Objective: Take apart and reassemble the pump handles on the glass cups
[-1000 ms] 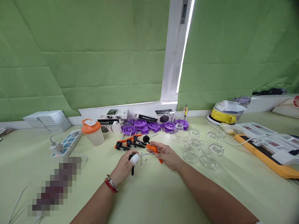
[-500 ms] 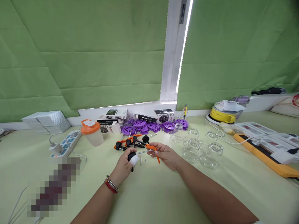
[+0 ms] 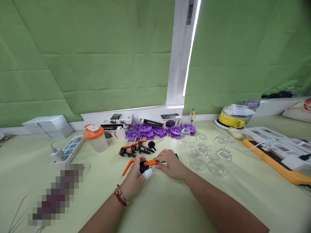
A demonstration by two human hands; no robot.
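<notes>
My left hand (image 3: pixel 137 173), with white tape on its thumb, is closed on a black part (image 3: pixel 144 167). An orange lever (image 3: pixel 127 167) sticks out to the left of that hand. My right hand (image 3: pixel 170 164) pinches an orange piece (image 3: pixel 151 162) with a metal rod (image 3: pixel 160 162), against the black part. Just behind the hands lie several black and orange assemblies (image 3: pixel 133 149) and a black knob with a rod (image 3: pixel 151 145). Whether the orange piece and lever are one part is hidden by the fingers.
Purple wheel-shaped parts (image 3: pixel 160 132) and cartons (image 3: pixel 116 133) line the wall. Clear cups (image 3: pixel 201 149) stand to the right, beyond them a yellow pot (image 3: pixel 229 120) and an orange tray (image 3: pixel 279 168). A shaker bottle (image 3: pixel 97 140) and power strip (image 3: pixel 73 147) are at left.
Both hands have moved slightly, the left one rightward. The orange lever has gone from my right fingers' side to the left of my left hand, and the rod now points right.
</notes>
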